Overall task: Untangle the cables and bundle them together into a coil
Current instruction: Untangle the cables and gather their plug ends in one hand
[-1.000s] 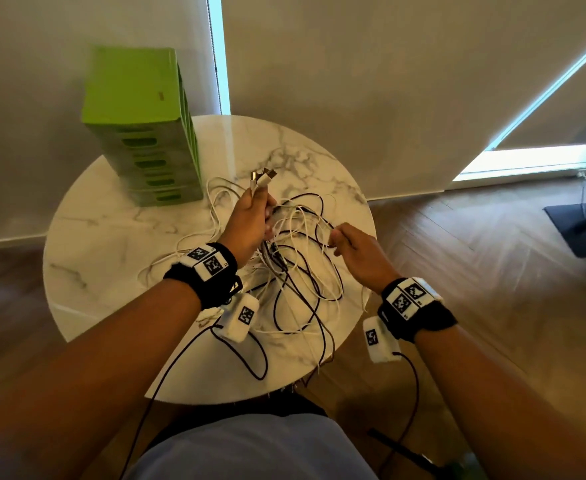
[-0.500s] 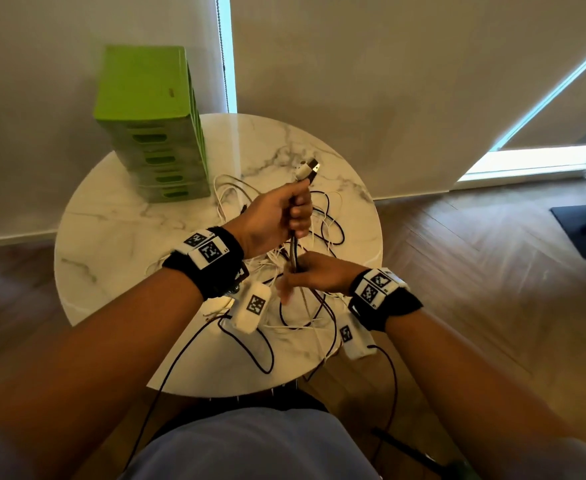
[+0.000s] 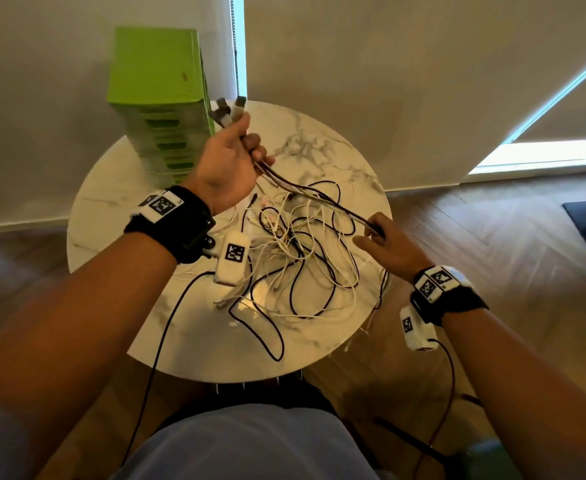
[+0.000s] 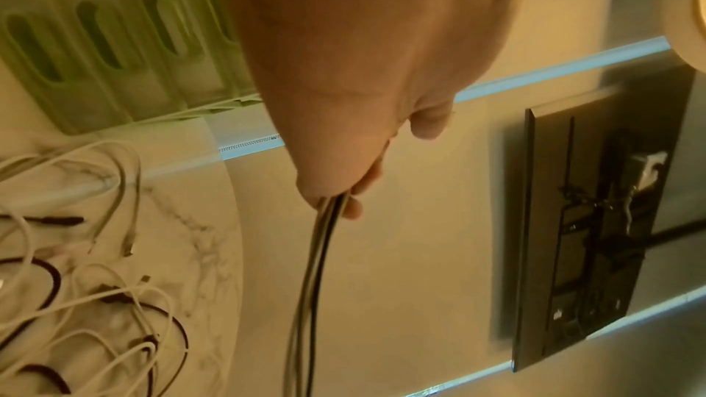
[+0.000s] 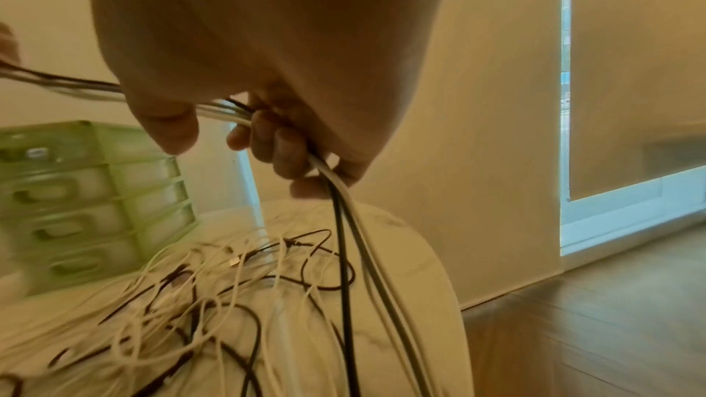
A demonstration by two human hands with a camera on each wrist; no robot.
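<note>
Sprawling across the table's (image 3: 118, 216) middle toward its right edge, the cables (image 3: 305, 258) lie tangled, black among white. A few strands stretch taut between both hands: the left hand (image 3: 227, 164) fists them near the plugs (image 3: 227, 110), raised before the green drawers (image 3: 160, 98); the right hand (image 3: 386, 244) curls its fingers round them at the right edge.

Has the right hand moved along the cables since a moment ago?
Yes. The right hand was just under the left hand, above the table's middle; now it grips the cables out by the right edge of the marble table.
</note>
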